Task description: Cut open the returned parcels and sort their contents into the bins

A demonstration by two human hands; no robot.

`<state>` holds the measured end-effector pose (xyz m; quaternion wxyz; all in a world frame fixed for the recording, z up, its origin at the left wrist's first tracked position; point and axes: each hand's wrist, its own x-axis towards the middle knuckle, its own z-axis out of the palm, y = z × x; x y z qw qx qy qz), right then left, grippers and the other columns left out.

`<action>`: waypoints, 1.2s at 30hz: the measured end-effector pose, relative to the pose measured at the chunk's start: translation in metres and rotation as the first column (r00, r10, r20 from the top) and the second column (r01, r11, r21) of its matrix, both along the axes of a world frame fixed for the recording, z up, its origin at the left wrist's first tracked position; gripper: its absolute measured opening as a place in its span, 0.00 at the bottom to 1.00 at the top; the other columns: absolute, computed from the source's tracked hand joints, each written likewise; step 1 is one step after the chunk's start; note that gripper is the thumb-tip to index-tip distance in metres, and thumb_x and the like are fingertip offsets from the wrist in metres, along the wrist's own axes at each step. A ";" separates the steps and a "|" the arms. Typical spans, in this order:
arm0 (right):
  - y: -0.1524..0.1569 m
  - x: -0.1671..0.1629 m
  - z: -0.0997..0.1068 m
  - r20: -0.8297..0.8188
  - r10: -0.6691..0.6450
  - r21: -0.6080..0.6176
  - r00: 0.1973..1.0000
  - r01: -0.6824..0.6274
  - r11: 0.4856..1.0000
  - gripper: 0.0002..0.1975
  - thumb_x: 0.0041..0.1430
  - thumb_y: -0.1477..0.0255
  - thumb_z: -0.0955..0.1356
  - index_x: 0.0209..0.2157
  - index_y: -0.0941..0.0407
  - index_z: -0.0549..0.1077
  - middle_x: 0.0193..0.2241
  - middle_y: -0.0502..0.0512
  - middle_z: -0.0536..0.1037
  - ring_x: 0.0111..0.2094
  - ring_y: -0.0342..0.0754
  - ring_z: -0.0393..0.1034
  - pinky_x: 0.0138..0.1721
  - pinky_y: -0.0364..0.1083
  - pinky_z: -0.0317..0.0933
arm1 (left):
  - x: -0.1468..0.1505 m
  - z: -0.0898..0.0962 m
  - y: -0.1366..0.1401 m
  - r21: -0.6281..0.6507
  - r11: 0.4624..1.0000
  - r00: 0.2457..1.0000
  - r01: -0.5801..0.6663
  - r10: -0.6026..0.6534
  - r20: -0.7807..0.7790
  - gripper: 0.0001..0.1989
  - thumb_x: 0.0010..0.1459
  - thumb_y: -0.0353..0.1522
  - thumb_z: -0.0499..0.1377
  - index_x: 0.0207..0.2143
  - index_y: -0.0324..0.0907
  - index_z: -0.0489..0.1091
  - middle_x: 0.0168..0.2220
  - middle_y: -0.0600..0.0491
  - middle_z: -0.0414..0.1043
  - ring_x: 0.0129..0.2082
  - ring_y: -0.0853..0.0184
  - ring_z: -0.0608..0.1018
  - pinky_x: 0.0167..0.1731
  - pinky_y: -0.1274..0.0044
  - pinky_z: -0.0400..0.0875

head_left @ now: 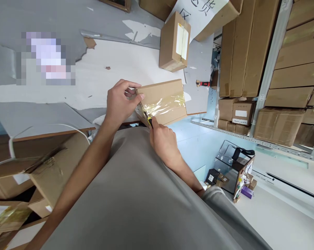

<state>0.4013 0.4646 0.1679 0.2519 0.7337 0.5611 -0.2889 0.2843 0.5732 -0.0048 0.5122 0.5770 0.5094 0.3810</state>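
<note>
A brown cardboard box (162, 90) with shiny clear tape across it lies at the near edge of the worktable. My left hand (122, 100) grips the box's left end, thumb on the top face and fingers at the edge. In my right hand (164, 139) is a yellow and black utility knife (149, 120), its front end at the taped left end of the box. The blade itself is too small to make out.
Behind stands another taped box (175, 41) with a white label. A red and black tool (204, 83) lies at the table's right. Shelves of cartons (279, 126) rise on the right; open cartons (52, 170) crowd the lower left. The table covering (94, 74) is torn.
</note>
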 end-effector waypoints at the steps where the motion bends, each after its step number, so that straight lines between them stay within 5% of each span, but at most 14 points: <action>1: 0.001 0.001 -0.001 -0.013 0.012 0.011 1.000 -0.012 1.000 0.31 0.83 0.75 0.59 0.82 0.56 0.61 0.52 0.67 0.90 0.50 0.61 0.89 0.51 0.54 0.81 | 0.000 0.000 -0.001 0.004 1.000 1.000 -0.005 0.005 -0.005 0.15 0.62 0.38 0.73 0.51 0.51 0.82 0.54 0.52 0.85 0.43 0.60 0.86 0.50 0.64 0.88; 9: 0.011 0.008 0.013 -0.065 0.045 0.046 0.997 -0.042 0.998 0.31 0.85 0.74 0.58 0.83 0.59 0.60 0.51 0.68 0.91 0.48 0.62 0.89 0.51 0.56 0.81 | 0.000 -0.003 0.002 -0.021 1.000 1.000 -0.016 0.015 -0.026 0.17 0.63 0.44 0.75 0.52 0.51 0.83 0.54 0.52 0.85 0.43 0.60 0.87 0.50 0.65 0.88; 17: 0.028 0.000 -0.008 -0.050 0.058 0.080 0.997 -0.053 0.995 0.35 0.83 0.77 0.61 0.85 0.54 0.57 0.50 0.68 0.90 0.49 0.64 0.90 0.49 0.56 0.81 | -0.001 -0.006 0.002 -0.023 1.000 0.999 -0.006 0.004 -0.054 0.19 0.64 0.46 0.74 0.54 0.52 0.82 0.53 0.52 0.84 0.47 0.57 0.87 0.48 0.66 0.87; 23: 0.016 -0.008 -0.001 -0.010 0.060 -0.063 0.998 -0.060 0.996 0.32 0.79 0.83 0.61 0.79 0.64 0.68 0.47 0.74 0.91 0.48 0.63 0.91 0.46 0.54 0.82 | 0.000 -0.002 -0.004 -0.009 0.999 0.997 -0.034 0.033 -0.070 0.15 0.66 0.41 0.73 0.54 0.52 0.82 0.53 0.52 0.84 0.47 0.59 0.86 0.52 0.64 0.87; 28: -0.003 -0.001 0.004 -0.034 0.079 -0.148 0.996 -0.083 0.986 0.37 0.75 0.85 0.62 0.82 0.66 0.62 0.44 0.73 0.92 0.46 0.61 0.91 0.44 0.52 0.82 | 0.002 0.000 -0.007 -0.018 0.999 0.996 -0.051 0.050 -0.068 0.14 0.68 0.41 0.72 0.53 0.53 0.83 0.53 0.52 0.84 0.47 0.59 0.87 0.51 0.64 0.88; 33: -0.012 0.045 0.012 -0.165 -0.034 0.042 0.986 0.042 0.998 0.29 0.84 0.69 0.62 0.80 0.53 0.68 0.45 0.64 0.92 0.43 0.62 0.89 0.45 0.53 0.77 | -0.001 -0.006 -0.007 -0.058 0.995 0.994 -0.082 0.077 -0.081 0.18 0.70 0.47 0.72 0.58 0.53 0.83 0.57 0.51 0.86 0.50 0.58 0.88 0.50 0.67 0.89; 36: -0.011 0.104 0.001 -0.166 -0.220 0.355 0.961 0.266 0.896 0.26 0.87 0.63 0.58 0.76 0.51 0.72 0.49 0.64 0.91 0.43 0.60 0.87 0.46 0.51 0.74 | -0.010 -0.007 -0.022 -0.080 0.993 0.994 -0.087 0.081 -0.072 0.24 0.72 0.53 0.70 0.62 0.53 0.83 0.63 0.50 0.86 0.61 0.54 0.87 0.65 0.60 0.85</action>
